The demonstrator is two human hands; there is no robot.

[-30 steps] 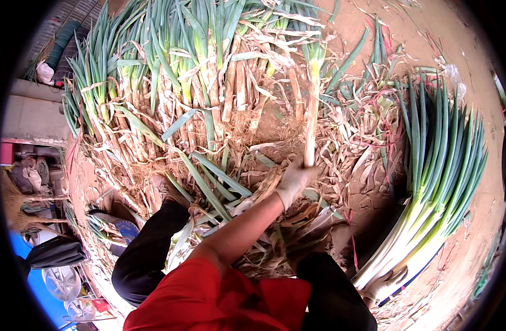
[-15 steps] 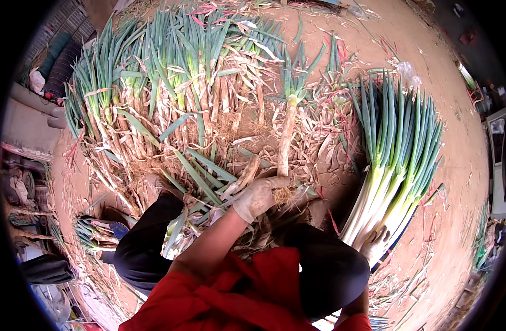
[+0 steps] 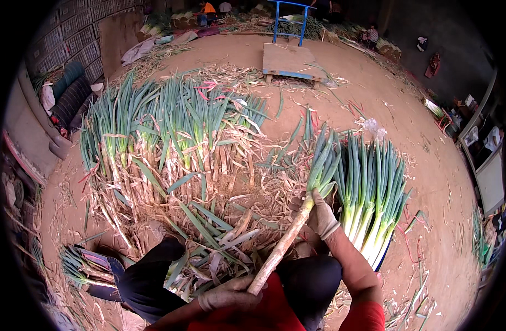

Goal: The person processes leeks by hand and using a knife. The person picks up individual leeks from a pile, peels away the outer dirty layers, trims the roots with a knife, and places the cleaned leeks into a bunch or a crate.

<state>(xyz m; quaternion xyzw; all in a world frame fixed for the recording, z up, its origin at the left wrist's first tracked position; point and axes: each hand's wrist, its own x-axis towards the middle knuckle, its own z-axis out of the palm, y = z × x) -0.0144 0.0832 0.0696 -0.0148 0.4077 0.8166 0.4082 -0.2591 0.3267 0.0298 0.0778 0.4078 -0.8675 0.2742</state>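
Observation:
A long green onion [image 3: 286,234] lies slantwise across the space before my body, its leaves pointing up and away to the right. Gloved too, my left hand [image 3: 231,295] is closed at its lower root end, close to my red top. Higher up, my right hand [image 3: 323,218] wraps the stalk just under the green leaves. Dry brownish skin still covers the stalk. Beside my right forearm lies a bundle of cleaned green onions [image 3: 368,204] with white stems. A wide row of unpeeled green onions [image 3: 170,138] spreads ahead on the left.
Loose leaves and peelings [image 3: 220,237] litter the ground between my legs. A small bunch of green onions [image 3: 79,270] lies by my left foot. Further ahead stands a flat cart [image 3: 291,58] with a blue handle. Several people are at the far back, and stacked crates [image 3: 71,36] line the left wall.
My right hand has left the cleaned bundle and now grips the upper stalk. The onion has tilted, its root end drawn toward me by my left hand. The view has tipped up.

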